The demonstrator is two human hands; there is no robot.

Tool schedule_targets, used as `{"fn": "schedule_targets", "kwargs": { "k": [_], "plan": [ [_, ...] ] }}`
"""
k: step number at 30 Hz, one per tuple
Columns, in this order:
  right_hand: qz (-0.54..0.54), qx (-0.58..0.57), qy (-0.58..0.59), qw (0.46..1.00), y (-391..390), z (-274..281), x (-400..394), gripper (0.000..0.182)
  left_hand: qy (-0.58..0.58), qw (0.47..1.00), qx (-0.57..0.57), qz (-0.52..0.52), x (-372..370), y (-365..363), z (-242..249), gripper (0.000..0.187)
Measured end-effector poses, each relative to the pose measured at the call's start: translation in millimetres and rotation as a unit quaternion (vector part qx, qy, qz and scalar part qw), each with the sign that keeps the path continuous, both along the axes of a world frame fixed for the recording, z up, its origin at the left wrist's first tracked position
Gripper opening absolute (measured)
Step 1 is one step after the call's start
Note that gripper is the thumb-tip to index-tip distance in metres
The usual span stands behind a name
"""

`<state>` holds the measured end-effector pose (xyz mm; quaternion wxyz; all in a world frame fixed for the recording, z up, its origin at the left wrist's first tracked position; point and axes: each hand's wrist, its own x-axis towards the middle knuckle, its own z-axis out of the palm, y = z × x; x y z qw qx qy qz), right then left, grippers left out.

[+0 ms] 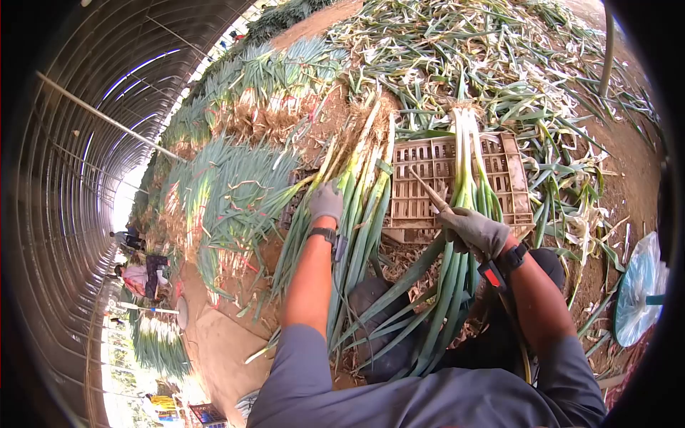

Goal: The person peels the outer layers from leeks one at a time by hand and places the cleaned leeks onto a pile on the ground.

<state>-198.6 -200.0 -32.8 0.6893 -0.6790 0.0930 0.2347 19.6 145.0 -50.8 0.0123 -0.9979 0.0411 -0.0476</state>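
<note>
My left hand [327, 202], in a grey glove, lies on a heap of long green onions [362, 182] with its fingers curled round a stalk; the fingertips are partly hidden. My right hand [477, 232], also gloved, is closed on a thin, pointed, brownish tool [429, 190] like a narrow knife, its tip toward the upper left. Beneath that hand, a small bunch of green onions [465, 160] rests across an upturned plastic crate [422, 160]. White stems and roots point away from me; green leaves hang over my legs.
Tied bundles of green onions [246, 178] cover the ground at left. Stripped leaves [457, 43] form a large pile beyond the crate. A plastic-covered blue round thing [638, 292] stands at right. Another person [146, 274] is far left, under the tunnel frame [64, 178].
</note>
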Motion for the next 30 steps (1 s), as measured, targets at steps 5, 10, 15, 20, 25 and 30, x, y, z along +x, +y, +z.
{"fn": "schedule_targets", "kwargs": {
  "k": [5,10,15,20,25,30],
  "plan": [
    [0.013,-0.019,0.014,1.000,1.9,-0.8,5.2,0.053,0.108,0.993,-0.003,0.043,42.7,-11.1,-16.3,0.079],
    [-0.008,-0.003,0.021,1.000,2.2,7.6,4.2,0.043,0.124,0.992,0.020,0.013,53.0,-16.0,-10.9,0.085],
    [0.003,0.033,0.008,0.999,-0.2,13.2,2.2,0.042,0.092,0.991,-0.049,-0.081,31.6,-36.8,11.7,0.075],
    [-0.005,0.077,-0.002,0.997,-0.8,48.1,-10.0,0.041,0.175,0.939,-0.231,-0.183,2.7,-91.1,96.9,0.063],
    [-0.045,0.032,-0.010,0.998,3.2,27.8,-16.9,0.044,0.255,0.901,-0.306,-0.172,7.5,-142.6,46.7,0.060],
    [-0.048,-0.126,-0.015,0.991,3.2,2.6,-27.6,0.062,0.254,0.924,-0.248,-0.144,1.3,-163.6,-32.1,0.067]
  ]
}}
